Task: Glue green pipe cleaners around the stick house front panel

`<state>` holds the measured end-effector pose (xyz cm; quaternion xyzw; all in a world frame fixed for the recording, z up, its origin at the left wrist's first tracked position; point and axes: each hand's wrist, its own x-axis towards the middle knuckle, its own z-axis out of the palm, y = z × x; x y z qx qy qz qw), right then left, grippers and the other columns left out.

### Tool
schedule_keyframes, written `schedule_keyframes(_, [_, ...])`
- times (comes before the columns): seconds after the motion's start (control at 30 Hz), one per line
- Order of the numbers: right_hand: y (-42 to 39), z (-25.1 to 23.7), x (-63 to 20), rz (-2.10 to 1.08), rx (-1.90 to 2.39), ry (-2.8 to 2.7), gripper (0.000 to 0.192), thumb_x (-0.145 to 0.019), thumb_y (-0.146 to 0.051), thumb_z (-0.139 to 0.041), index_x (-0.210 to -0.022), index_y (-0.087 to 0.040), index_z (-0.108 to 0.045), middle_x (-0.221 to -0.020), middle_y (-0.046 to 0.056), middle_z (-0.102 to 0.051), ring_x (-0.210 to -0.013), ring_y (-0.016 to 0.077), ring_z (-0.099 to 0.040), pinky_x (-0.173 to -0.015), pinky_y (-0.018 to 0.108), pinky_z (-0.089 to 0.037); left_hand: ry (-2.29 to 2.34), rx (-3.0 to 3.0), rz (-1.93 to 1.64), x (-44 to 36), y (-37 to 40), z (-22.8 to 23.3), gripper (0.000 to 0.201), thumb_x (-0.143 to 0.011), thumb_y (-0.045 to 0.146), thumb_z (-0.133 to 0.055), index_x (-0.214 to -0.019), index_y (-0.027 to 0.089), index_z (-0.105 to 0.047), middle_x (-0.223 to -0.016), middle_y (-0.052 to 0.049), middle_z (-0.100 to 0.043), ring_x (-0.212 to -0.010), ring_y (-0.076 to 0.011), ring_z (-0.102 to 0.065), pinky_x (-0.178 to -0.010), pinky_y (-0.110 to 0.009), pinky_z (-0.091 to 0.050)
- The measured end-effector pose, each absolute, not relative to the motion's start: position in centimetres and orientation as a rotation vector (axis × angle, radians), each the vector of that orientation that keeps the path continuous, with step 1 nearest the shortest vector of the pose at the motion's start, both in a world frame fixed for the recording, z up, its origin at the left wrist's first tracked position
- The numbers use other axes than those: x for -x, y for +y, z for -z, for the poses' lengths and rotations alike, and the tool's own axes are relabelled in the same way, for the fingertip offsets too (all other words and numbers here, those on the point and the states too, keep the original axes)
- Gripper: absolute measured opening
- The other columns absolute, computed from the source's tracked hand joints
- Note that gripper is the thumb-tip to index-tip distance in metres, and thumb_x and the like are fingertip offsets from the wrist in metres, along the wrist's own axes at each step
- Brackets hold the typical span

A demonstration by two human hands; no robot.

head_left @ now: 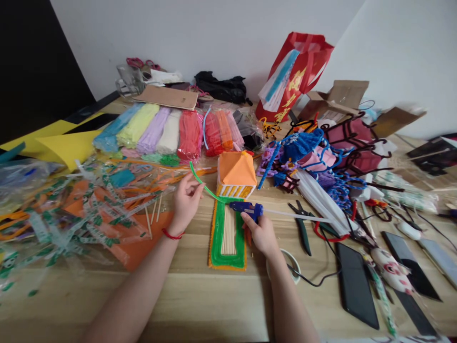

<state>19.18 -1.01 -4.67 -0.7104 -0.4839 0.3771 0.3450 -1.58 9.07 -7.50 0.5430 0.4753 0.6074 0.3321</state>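
Observation:
Between the thumb and fingers of my left hand (pixel 187 197) is a green pipe cleaner (pixel 200 182), whose far end runs down to the green base (pixel 216 247). My right hand (pixel 262 233) is wrapped round a blue hot glue gun (pixel 246 208), its nozzle pointing left at the base's upper edge. A long translucent glue stick (pixel 298 215) juts out of the gun's back. The base is a rectangle of green with an orange border and a strip of pale wooden sticks (pixel 229 233) down its middle. Just behind it stands a small house (pixel 236 175) with an orange roof and white-and-yellow striped walls.
Bundles of coloured pipe cleaners (pixel 167 131) lie behind on the left, with plastic wrappers (pixel 60 233) nearer. Right of my hand are pliers (pixel 302 228), a tape roll (pixel 291 267), a black phone (pixel 357 286) and a cord. A red bag (pixel 293 81) stands at the wall.

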Motion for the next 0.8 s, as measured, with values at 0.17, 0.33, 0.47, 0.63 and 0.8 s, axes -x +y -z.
schedule_keyframes(0.17, [-0.97, 4.94, -19.37, -0.944, 1.869, -1.281, 0.043, -0.078, -0.058, -0.055, -0.057, -0.020, -0.054, -0.056, 0.003, -0.062, -0.053, 0.0175, -0.055, -0.054, 0.027, -0.039, 1.237, -1.410, -1.590, 1.54, 9.03, 7.46, 0.044, -0.079, 0.035, -0.065, -0.115, 0.017, -0.049, -0.081, -0.001, -0.064, -0.053, -0.0072, -0.059, -0.049, -0.019, -0.049])
schedule_keyframes(0.33, [-1.07, 5.22, -19.43, -0.946, 1.867, -1.288, 0.045, -0.079, -0.060, -0.053, -0.056, -0.021, -0.052, -0.047, 0.000, -0.054, -0.046, 0.0157, -0.049, -0.049, 0.026, -0.035, 1.228, -1.379, -1.586, 1.48, 8.98, 7.20, 0.044, -0.078, 0.033, -0.066, -0.115, 0.016, -0.049, -0.081, -0.001, -0.063, -0.053, -0.0073, -0.059, -0.048, -0.019, -0.049])
schedule_keyframes(0.47, [-1.07, 5.04, -19.41, -0.947, 1.879, -1.309, 0.046, -0.079, -0.060, -0.051, -0.054, -0.021, -0.050, -0.048, 0.000, -0.053, -0.047, 0.0157, -0.049, -0.050, 0.026, -0.035, 1.215, -1.354, -1.582, 1.46, 8.98, 7.12, 0.043, -0.077, 0.031, -0.067, -0.114, 0.016, -0.050, -0.080, 0.000, -0.062, -0.054, -0.0074, -0.059, -0.048, -0.018, -0.049])
schedule_keyframes(0.63, [-1.06, 4.82, -19.50, -0.936, 1.871, -1.299, 0.045, -0.078, -0.060, -0.053, -0.055, -0.021, -0.050, -0.051, 0.001, -0.056, -0.051, 0.0162, -0.051, -0.052, 0.026, -0.036, 1.221, -1.356, -1.579, 1.53, 9.05, 7.39, 0.044, -0.077, 0.031, -0.067, -0.114, 0.016, -0.050, -0.084, -0.001, -0.065, -0.053, -0.0069, -0.059, -0.050, -0.019, -0.050])
schedule_keyframes(0.8, [-1.18, 5.20, -19.75, -0.992, 1.859, -1.272, 0.045, -0.077, -0.061, -0.054, -0.057, -0.020, -0.049, -0.048, -0.001, -0.054, -0.047, 0.0145, -0.047, -0.048, 0.025, -0.034, 1.229, -1.396, -1.580, 1.68, 9.19, 7.78, 0.045, -0.077, 0.032, -0.067, -0.116, 0.017, -0.050, -0.085, -0.001, -0.066, -0.053, -0.0070, -0.059, -0.050, -0.019, -0.050])
